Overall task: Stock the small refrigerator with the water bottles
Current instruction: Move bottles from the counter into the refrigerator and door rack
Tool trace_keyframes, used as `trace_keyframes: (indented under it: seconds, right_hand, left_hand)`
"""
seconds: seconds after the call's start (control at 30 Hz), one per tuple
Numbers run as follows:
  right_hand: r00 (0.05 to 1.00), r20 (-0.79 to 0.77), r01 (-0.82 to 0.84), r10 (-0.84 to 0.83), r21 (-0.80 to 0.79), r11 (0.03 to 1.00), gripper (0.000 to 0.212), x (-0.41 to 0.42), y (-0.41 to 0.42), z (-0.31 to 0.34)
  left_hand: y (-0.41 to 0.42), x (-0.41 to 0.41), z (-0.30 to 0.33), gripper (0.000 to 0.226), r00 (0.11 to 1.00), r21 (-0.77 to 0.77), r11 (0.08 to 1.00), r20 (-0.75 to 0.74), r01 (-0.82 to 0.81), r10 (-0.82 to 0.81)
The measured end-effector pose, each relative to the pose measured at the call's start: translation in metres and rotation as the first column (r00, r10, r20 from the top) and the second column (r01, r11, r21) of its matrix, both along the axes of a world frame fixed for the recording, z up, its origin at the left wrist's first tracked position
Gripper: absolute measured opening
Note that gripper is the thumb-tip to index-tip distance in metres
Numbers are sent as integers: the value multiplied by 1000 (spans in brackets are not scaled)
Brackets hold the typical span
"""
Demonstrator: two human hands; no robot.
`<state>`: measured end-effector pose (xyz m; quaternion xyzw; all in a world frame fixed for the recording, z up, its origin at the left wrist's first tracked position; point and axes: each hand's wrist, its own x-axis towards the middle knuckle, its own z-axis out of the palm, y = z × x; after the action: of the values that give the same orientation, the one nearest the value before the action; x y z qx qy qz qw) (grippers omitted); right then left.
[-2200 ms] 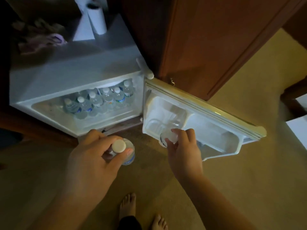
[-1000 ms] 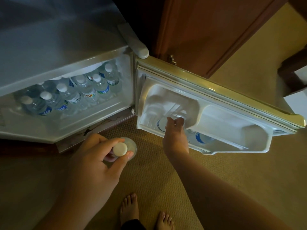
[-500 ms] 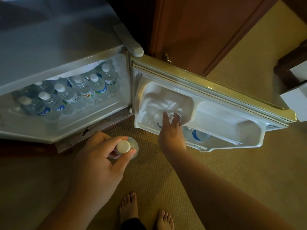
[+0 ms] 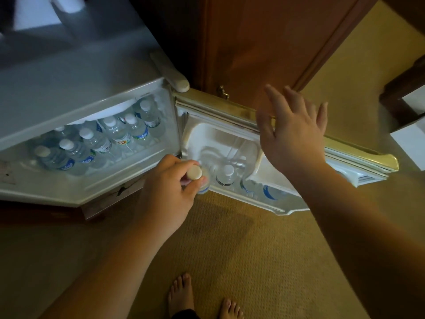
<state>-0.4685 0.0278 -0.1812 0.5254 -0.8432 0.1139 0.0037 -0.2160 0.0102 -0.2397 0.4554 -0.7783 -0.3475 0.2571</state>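
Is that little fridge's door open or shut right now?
Open. The fridge door is swung wide, showing bottles in its door shelf and rows of bottles inside.

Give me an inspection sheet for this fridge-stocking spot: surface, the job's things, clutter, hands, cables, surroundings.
Surface: tan carpet, bare feet at the bottom edge.
Job's things: small refrigerator with its door swung open; a row of capped water bottles upright on the inside shelf; more bottles in the door shelf.
Clutter: pale blurred items on the fridge top, too blurred to name.
Hands: left hand has its grip on a held bottle by the neck, at the door shelf; right hand open, fingers spread, holding nothing, in front of the door.
Cables: nothing seen.
Surroundings: wooden cabinet behind the door; white furniture edge at right.
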Motion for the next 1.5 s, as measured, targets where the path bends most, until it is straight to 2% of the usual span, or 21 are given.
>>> trace_keyframes:
  seconds: [0.03, 0.1, 0.23, 0.4, 0.57, 0.67, 0.87, 1.07, 1.2, 1.27, 1.37, 1.5]
  right_hand:
    - [1000, 20, 8, -10, 98, 995, 55, -5, -5, -6]
    - [1000, 20, 4, -8, 190, 982, 58, -7, -8, -16]
    - [999, -34, 1, 4, 153, 988, 56, -7, -6, -23]
    - [1000, 9, -5, 4, 123, 992, 54, -7, -8, -23]
    - [999, 39, -12, 7, 121, 993, 54, -8, -9, -22]
    - [998, 54, -20, 13, 122, 992, 54, -10, -9, -23]
    - [999, 37, -16, 12, 120, 993, 54, -10, -10, -24]
    - [999, 35, -7, 2, 127, 992, 54, -8, -9, -24]
    - [999, 47, -17, 9, 156, 988, 56, -9, -8, -20]
    - [998, 59, -27, 16, 188, 982, 57, -9, -7, -18]
    - [996, 82, -42, 23, 235, 971, 59, -6, -3, -15]
    - [990, 134, -72, 32, 311, 948, 59, 3, 7, -9]
  left_hand:
    - [-3, -7, -5, 28, 1000, -7, 1000, 8, -6, 6]
    - [-7, -21, -14, 26, 999, -26, 999, 42, -20, 21]
    - [-15, -46, -25, 26, 979, -85, 995, 200, 46, -28]
    - [-27, -71, -34, 25, 922, -73, 991, 381, 112, -76]
    - [-31, -81, -52, 19, 792, -48, 977, 594, 209, -140]
    - [-33, -82, -59, 18, 730, -33, 967, 662, 254, -169]
    - [-40, -86, -78, 46, 629, 122, 924, 699, 362, -339]
    - [-45, -97, -86, 47, 623, 167, 928, 700, 333, -350]
    - [-28, -93, -75, 77, 556, 175, 942, 770, 287, -312]
    - [-6, -78, -65, 84, 596, 111, 960, 764, 258, -249]
    - [33, -42, -46, 74, 747, 78, 992, 652, 103, -129]
    - [79, 23, -17, 65, 794, 123, 981, 607, -153, 47]
